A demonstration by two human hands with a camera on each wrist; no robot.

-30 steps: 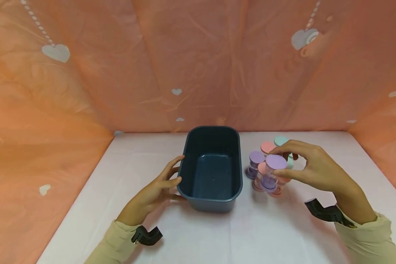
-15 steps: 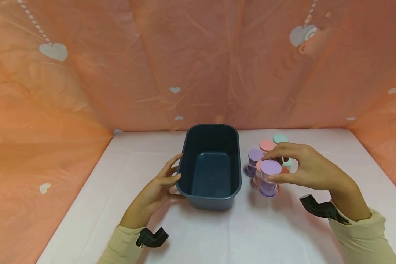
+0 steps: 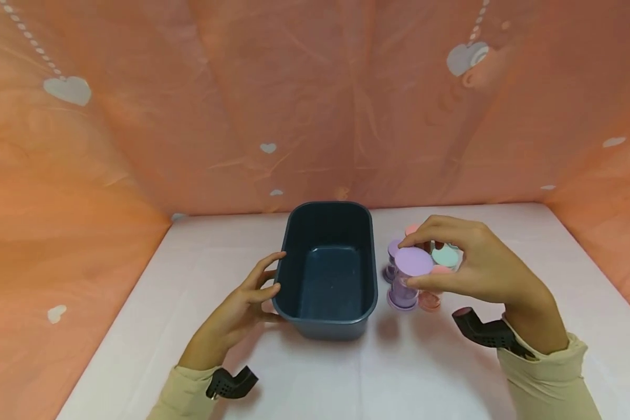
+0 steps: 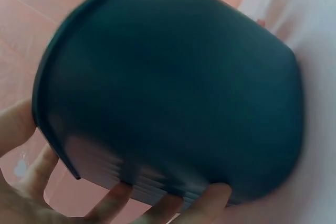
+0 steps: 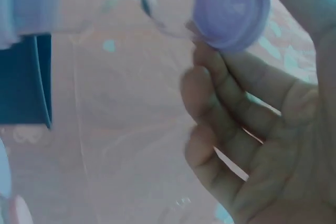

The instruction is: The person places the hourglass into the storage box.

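My right hand (image 3: 469, 254) pinches a purple-capped sand timer (image 3: 413, 262) by its top cap, between thumb and fingers. The timer hangs tilted, just right of a dark blue bin (image 3: 325, 335). The right wrist view shows its purple cap (image 5: 231, 11), clear narrowed waist and coloured far end, blurred. My left hand (image 3: 236, 318) lies against the bin's left side, fingers spread. In the left wrist view its fingers (image 4: 207, 205) touch the ribbed outer wall and reach the rim. Behind the held timer stand another purple timer (image 3: 390, 273), pink ones (image 3: 429, 301) and a mint one (image 3: 445, 255), partly hidden.
The bin stands upright on a white-covered table (image 3: 415, 373). Behind and beside it hang orange sheets (image 3: 315, 105) with pale hearts. Each wrist wears a black camera mount, such as the right mount (image 3: 485, 329).
The right hand has carried the purple sand timer left, away from over the group and closer to the bin. The left hand keeps its place at the bin.
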